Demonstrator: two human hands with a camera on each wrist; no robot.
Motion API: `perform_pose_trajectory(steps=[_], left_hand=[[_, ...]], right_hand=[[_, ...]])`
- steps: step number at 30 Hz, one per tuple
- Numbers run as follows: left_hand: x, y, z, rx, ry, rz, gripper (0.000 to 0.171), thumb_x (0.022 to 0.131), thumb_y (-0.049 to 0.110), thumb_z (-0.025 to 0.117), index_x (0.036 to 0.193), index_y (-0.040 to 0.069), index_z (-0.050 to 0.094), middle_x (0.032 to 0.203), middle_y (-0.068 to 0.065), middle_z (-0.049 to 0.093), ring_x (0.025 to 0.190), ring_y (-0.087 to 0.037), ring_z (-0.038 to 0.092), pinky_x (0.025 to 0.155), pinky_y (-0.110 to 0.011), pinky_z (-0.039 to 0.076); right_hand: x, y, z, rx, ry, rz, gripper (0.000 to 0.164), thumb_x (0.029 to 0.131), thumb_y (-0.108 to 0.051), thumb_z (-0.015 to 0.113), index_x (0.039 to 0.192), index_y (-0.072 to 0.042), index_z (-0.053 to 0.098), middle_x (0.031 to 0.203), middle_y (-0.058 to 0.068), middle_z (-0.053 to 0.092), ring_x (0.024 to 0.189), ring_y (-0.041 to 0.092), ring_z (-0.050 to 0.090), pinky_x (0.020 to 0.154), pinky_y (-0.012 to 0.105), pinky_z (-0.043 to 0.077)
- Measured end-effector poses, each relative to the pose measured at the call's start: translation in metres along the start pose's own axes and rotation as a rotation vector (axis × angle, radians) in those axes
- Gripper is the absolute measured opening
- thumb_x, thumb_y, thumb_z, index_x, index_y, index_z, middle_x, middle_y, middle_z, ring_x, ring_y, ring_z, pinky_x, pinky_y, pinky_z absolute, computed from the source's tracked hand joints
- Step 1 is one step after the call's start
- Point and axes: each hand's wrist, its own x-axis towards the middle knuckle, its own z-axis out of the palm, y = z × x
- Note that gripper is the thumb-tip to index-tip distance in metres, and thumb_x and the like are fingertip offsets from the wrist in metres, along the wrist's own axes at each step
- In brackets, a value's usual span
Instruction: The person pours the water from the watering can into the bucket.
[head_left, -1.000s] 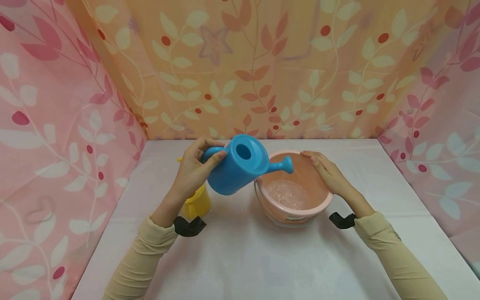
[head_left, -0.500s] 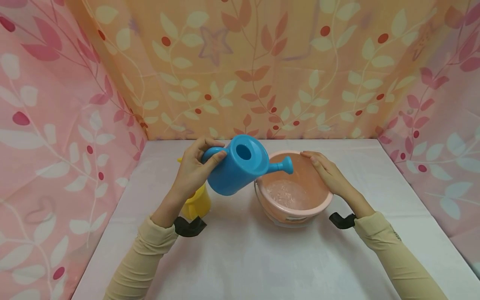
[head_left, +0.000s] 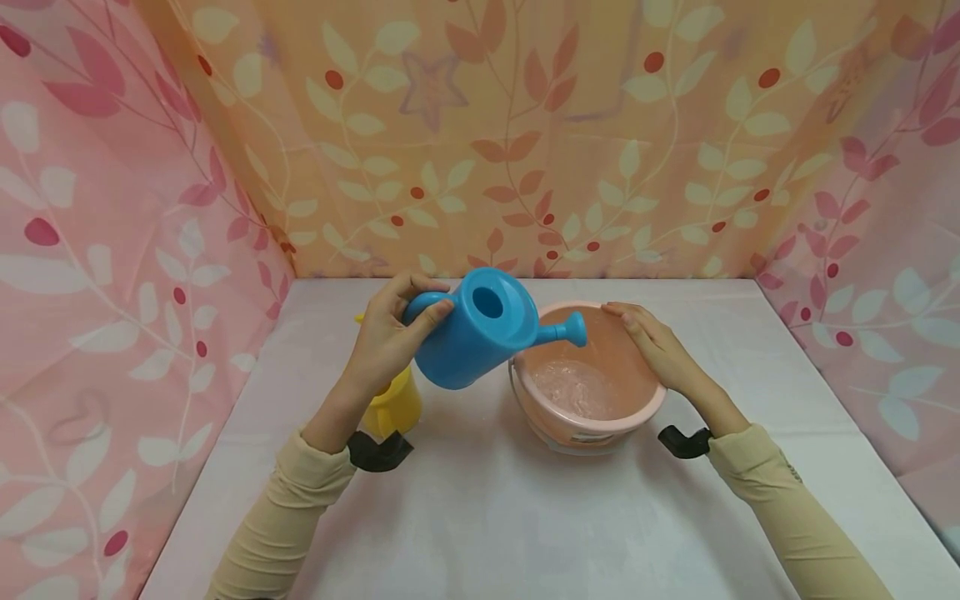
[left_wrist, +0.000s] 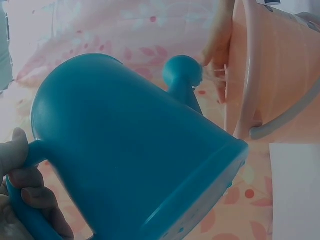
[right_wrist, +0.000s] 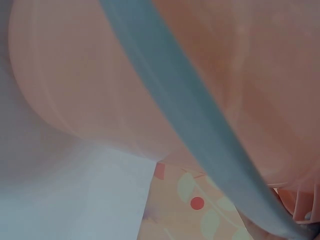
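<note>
My left hand (head_left: 386, 337) grips the loop handle of a blue watering can (head_left: 468, 346), thumb on top. The can is tilted to the right in the air, with its spout rose (head_left: 575, 330) over a pink bucket (head_left: 600, 425). In the left wrist view, thin streams of water run from the rose (left_wrist: 182, 72). Rippling water (head_left: 577, 390) lies in the bottom of the bucket. At the bucket's right rim, my right hand (head_left: 656, 346) holds the edge. The right wrist view shows mostly the bucket's outer wall (right_wrist: 85, 85) and its grey carrying handle (right_wrist: 185, 120).
Behind my left wrist stands a yellow container (head_left: 397, 404) with a handle, partly hidden by the hand and the blue can. A white cloth covers the table (head_left: 510, 525). Patterned fabric (head_left: 450, 167) walls the back and both sides.
The ripples on the water in the bucket have shifted. Both hands, the watering can and the bucket stay practically where they were.
</note>
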Motion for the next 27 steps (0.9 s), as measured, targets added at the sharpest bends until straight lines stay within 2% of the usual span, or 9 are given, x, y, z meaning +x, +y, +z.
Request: perform_pose_trajectory(steps=[7,14,17,23,27], left_hand=[[0.001,0.0,0.0,0.006,-0.002,0.004,0.024,0.087,0.012,0.063,0.109,0.004,0.056,0.111,-0.009,0.061,0.107,-0.021,0.055,0.092,-0.048,0.042],[0.002,0.0,0.0,0.004,-0.005,0.006,0.023,0.088,0.012,0.062,0.108,0.003,0.056,0.111,-0.01,0.06,0.108,-0.022,0.054,0.093,-0.048,0.042],[0.002,0.001,0.0,0.004,-0.005,0.01,0.023,0.088,0.011,0.062,0.108,0.003,0.056,0.111,-0.01,0.06,0.108,-0.021,0.054,0.093,-0.048,0.042],[0.003,0.001,0.001,0.01,-0.008,0.017,0.023,0.088,0.012,0.062,0.108,0.004,0.056,0.11,-0.01,0.06,0.107,-0.02,0.055,0.092,-0.047,0.042],[0.003,0.002,0.001,0.018,-0.011,0.012,0.024,0.087,0.012,0.063,0.108,0.004,0.056,0.111,-0.01,0.061,0.108,-0.021,0.055,0.092,-0.048,0.042]], right_hand=[[0.0,0.003,0.0,0.006,0.0,-0.002,0.039,0.102,-0.015,0.03,0.134,0.006,0.042,0.14,0.026,0.036,0.132,0.044,0.029,0.102,0.062,0.023],[0.007,0.034,0.003,0.005,0.005,-0.003,0.039,0.102,-0.019,0.031,0.136,-0.004,0.043,0.143,0.018,0.037,0.133,0.038,0.03,0.103,0.061,0.024],[0.009,0.041,0.004,0.011,0.007,-0.007,0.04,0.103,-0.023,0.031,0.137,-0.008,0.044,0.143,0.015,0.037,0.134,0.036,0.03,0.104,0.06,0.024],[0.009,0.042,0.004,0.017,0.012,0.003,0.04,0.102,-0.027,0.031,0.137,-0.011,0.044,0.143,0.014,0.037,0.134,0.035,0.03,0.104,0.06,0.024],[0.008,0.038,0.004,0.003,0.01,0.003,0.04,0.103,-0.024,0.031,0.137,-0.008,0.044,0.143,0.016,0.037,0.134,0.037,0.029,0.104,0.061,0.024]])
